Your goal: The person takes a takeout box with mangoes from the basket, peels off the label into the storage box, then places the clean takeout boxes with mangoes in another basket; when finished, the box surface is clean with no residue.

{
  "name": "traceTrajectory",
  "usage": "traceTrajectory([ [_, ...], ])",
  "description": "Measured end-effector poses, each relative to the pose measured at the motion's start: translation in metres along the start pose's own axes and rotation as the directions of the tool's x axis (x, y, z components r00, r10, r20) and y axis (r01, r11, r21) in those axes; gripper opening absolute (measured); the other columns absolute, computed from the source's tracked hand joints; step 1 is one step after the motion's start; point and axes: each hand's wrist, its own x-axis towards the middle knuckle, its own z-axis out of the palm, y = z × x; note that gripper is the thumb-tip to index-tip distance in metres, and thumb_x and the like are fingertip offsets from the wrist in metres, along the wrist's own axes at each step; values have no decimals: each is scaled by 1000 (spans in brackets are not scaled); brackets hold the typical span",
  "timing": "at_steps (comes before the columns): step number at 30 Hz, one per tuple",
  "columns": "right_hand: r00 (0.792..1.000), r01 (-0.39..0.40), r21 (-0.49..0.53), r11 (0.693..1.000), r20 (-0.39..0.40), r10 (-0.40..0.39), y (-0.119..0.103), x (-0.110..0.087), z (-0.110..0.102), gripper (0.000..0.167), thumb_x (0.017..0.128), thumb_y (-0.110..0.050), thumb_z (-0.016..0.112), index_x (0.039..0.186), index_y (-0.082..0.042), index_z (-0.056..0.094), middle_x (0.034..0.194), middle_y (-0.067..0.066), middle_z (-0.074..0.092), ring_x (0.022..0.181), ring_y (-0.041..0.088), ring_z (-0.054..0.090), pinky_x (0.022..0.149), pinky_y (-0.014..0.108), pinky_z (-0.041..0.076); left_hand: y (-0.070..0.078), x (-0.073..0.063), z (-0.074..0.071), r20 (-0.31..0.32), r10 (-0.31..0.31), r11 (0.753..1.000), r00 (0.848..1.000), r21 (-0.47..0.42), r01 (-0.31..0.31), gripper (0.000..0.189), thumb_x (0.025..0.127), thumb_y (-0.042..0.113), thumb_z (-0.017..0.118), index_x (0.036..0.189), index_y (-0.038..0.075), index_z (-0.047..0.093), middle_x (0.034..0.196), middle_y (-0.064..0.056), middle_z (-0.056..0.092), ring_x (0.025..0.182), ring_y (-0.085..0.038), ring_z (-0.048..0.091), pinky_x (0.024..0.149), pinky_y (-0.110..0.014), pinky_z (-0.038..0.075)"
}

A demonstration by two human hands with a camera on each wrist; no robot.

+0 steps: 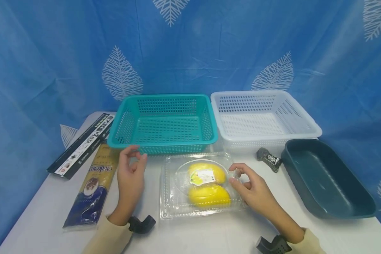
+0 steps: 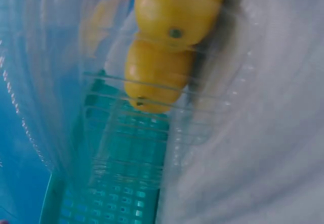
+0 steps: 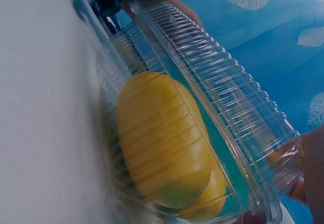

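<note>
A clear plastic clamshell box [image 1: 174, 204] lies before me, holding two yellow fruits [image 1: 209, 196], with a printed label [image 1: 203, 177] over them. My right hand [image 1: 257, 192] is at the box's right edge, thumb and fingers curled about its rim; in the right wrist view, fingertips [image 3: 248, 217] show at that corner. Left of the box, my left hand [image 1: 131, 180] is raised with loosely bent fingers and nothing visible in them. The left wrist view shows the fruits [image 2: 174, 27] through the ribbed plastic, partly blurred.
Behind stand a teal basket [image 1: 163, 148] and a white basket [image 1: 270, 137]. A dark green tub [image 1: 330, 183] is at right, beside a small dark labelled bundle [image 1: 269, 159]. At left lie a black pasta box [image 1: 82, 146] and a gold-and-blue packet [image 1: 90, 190].
</note>
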Motion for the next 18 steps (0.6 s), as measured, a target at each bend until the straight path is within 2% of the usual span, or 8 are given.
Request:
traceTrajectory([
  [3, 1000, -5, -1, 1000, 2, 5, 0, 0, 1, 29, 98, -28, 71, 123, -28, 58, 112, 8, 50, 41, 9, 40, 36, 25, 37, -3, -5, 0, 110, -11, 992, 994, 127, -3, 36, 103, 16, 63, 138, 13, 54, 107, 0, 54, 48, -7, 34, 42, -23, 30],
  [6, 1000, -1, 0, 1000, 6, 1, 0, 0, 0, 29, 98, -27, 71, 124, -27, 58, 111, 8, 50, 41, 9, 41, 36, 25, 37, -4, -8, 0, 212, -10, 968, 977, 248, -44, 36, 104, 20, 62, 139, 14, 56, 109, 0, 58, 49, -9, 35, 43, -25, 32],
  [9, 1000, -5, 5, 1000, 12, 5, 0, 1, -1, 29, 99, -27, 70, 124, -27, 57, 112, 9, 49, 42, 10, 41, 37, 25, 37, -6, -10, -1, 289, -8, 944, 957, 319, -88, 36, 105, 19, 58, 140, 14, 56, 109, -1, 59, 52, -11, 39, 46, -27, 36],
  [12, 1000, -21, -5, 1000, -1, 21, 0, 0, -2, 29, 99, -27, 70, 125, -27, 57, 113, 9, 49, 42, 11, 41, 37, 26, 38, -8, -14, -2, 370, -2, 921, 929, 362, -142, 39, 105, 18, 57, 144, 16, 54, 109, -1, 59, 56, -11, 42, 50, -27, 39],
  [16, 999, -44, -27, 999, -29, 44, 0, 0, -4, 31, 99, -28, 69, 127, -27, 56, 116, 9, 49, 42, 12, 42, 38, 27, 39, -9, -18, -1, 490, 12, 899, 872, 376, -224, 52, 103, 23, 61, 154, 25, 46, 109, 1, 56, 60, -9, 41, 52, -25, 40],
  [18, 998, -51, -33, 998, -34, 50, 0, 0, -4, 31, 99, -29, 69, 128, -27, 56, 117, 9, 49, 42, 13, 43, 38, 27, 39, -9, -20, 0, 531, 21, 896, 847, 366, -252, 59, 102, 27, 63, 157, 29, 42, 107, 3, 55, 59, -7, 39, 52, -24, 39],
])
